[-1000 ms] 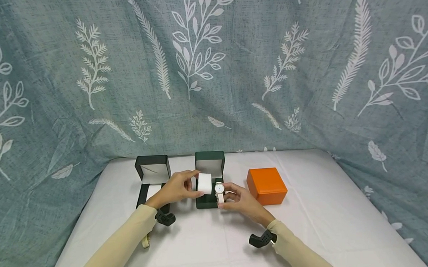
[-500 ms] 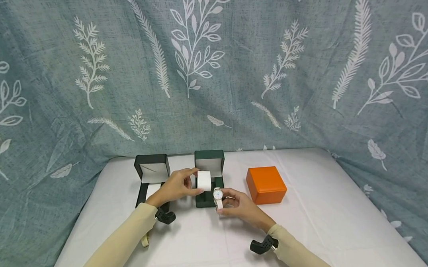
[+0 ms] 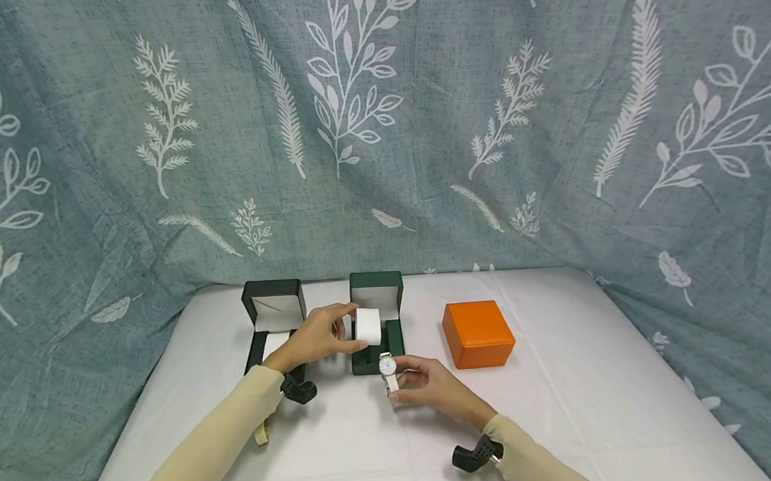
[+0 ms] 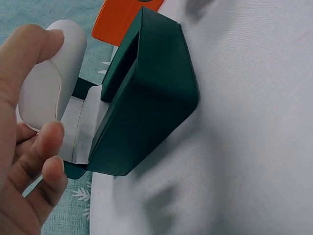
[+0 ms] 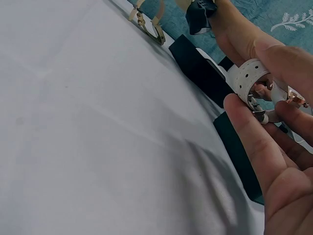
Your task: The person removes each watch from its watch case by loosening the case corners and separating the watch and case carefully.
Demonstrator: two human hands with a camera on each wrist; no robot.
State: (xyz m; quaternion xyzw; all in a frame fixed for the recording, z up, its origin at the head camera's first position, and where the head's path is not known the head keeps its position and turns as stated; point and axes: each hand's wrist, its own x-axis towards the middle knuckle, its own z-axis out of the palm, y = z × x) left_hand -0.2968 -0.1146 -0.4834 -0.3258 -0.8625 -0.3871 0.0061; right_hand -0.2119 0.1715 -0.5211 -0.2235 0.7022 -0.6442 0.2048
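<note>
Between the thumb and fingers of my left hand point(image 3: 321, 334) is a white watch cushion point(image 3: 368, 327), held above an open dark green watch box point(image 3: 376, 279). The left wrist view shows the cushion point(image 4: 73, 49) pinched clear of the green box point(image 4: 151, 93). My right hand point(image 3: 440, 390) grips a white-strapped wristwatch point(image 3: 388, 373) just in front of that box, its round dial facing up. In the right wrist view the punched strap point(image 5: 249, 76) is bent into a loop between thumb and fingers.
To the left stands an open black watch box point(image 3: 273, 290) with a white cushion inside, partly behind my left arm. A closed orange box point(image 3: 480, 326) sits to the right. A second watch with a beige strap point(image 3: 261, 434) lies by my left sleeve.
My right hand has drawn the wristwatch toward me and slightly left, from over the green box to in front of it. The left hand with the cushion has hardly moved.
</note>
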